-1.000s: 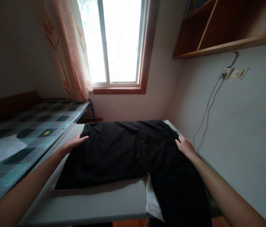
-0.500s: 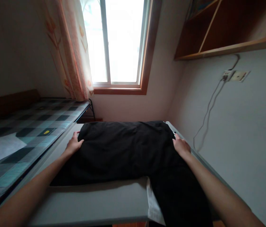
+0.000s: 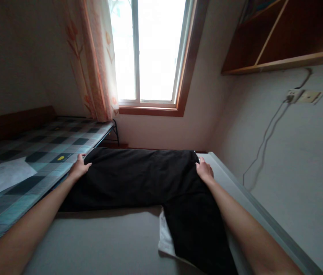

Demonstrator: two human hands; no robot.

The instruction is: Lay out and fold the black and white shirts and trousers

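Observation:
A black garment [image 3: 132,177] lies across a pale grey tabletop [image 3: 101,240], its long body running left to right. One narrower part bends down toward me on the right, with a white piece of cloth [image 3: 165,236] showing along its inner edge. My left hand [image 3: 78,168] is closed on the garment's left end, thumb on top. At the upper right corner, my right hand [image 3: 205,170] grips the edge in the same way. The fingertips of both hands are partly hidden by the cloth.
On the left stands a bed with a checked mattress [image 3: 75,141], carrying a white sheet of paper [image 3: 3,177]. A curtain [image 3: 95,76] hangs beside the bright window [image 3: 158,49]. Wooden shelves [image 3: 267,65] and a socket [image 3: 307,96] with a hanging cord are on the right wall.
Both hands have shifted the black garment leftward across the tabletop, baring more of the surface at the right. The view has also turned slightly. Both hands keep their grip.

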